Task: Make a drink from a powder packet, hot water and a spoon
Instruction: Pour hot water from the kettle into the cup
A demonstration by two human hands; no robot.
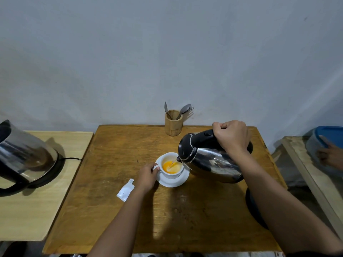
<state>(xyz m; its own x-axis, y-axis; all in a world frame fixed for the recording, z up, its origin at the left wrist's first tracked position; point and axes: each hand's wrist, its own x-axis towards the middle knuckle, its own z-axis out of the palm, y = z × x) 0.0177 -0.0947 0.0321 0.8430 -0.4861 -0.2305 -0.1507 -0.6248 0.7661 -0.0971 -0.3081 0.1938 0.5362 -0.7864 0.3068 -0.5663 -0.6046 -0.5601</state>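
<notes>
A white cup (173, 174) stands on a white saucer (178, 181) in the middle of the wooden table (130, 210). Orange liquid and powder lie in the cup. My left hand (147, 176) grips the cup's handle on its left side. My right hand (231, 135) is closed around the black handle of a steel kettle (211, 160), which is tilted left with its spout over the cup's rim; a thin stream of water falls into the cup. A torn white powder packet (125, 190) lies flat left of my left wrist. Spoons (183, 110) stand in a wooden holder (173, 122) at the table's back edge.
A second steel kettle (24, 154) sits on its black base on a lighter side table (37, 210) at the left, its cord running toward the main table. The black kettle base (253, 206) shows under my right forearm. At the far right another person's hand (328, 154) touches a blue-lidded container (326, 138).
</notes>
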